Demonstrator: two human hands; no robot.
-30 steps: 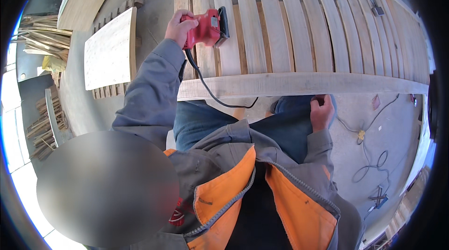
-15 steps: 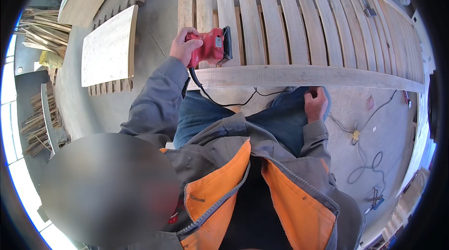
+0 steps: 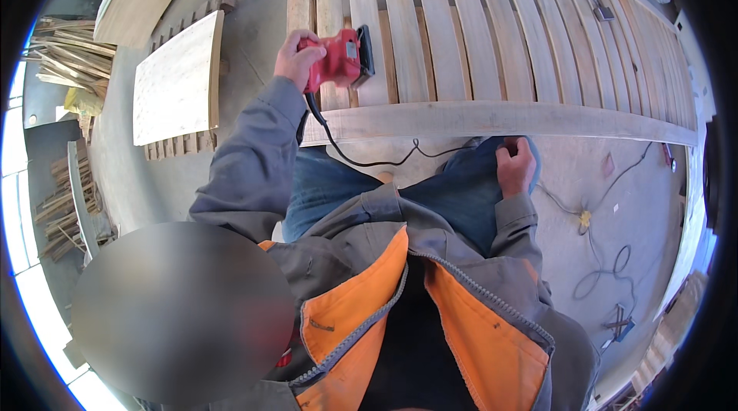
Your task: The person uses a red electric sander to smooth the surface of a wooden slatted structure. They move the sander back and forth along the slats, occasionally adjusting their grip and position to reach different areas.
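Note:
My left hand point(image 3: 296, 57) grips a red electric sander point(image 3: 340, 59) and presses it flat on the pale wooden slats point(image 3: 453, 34) of a large curved frame. The sander's black cord point(image 3: 361, 156) trails down over the frame's front rail point(image 3: 492, 120) toward my lap. My right hand point(image 3: 513, 167) rests closed on my right knee, on blue jeans, with nothing seen in it. I wear a grey jacket with orange lining.
A curved plywood panel point(image 3: 175, 80) lies on slats on the concrete floor at left. Bundles of thin wood strips point(image 3: 58, 65) pile at the far left. Cables with a yellow connector point(image 3: 584, 219) run over the floor at right.
My left hand has drawn the sander nearer along the slats toward the front rail. My right hand has stayed on the knee.

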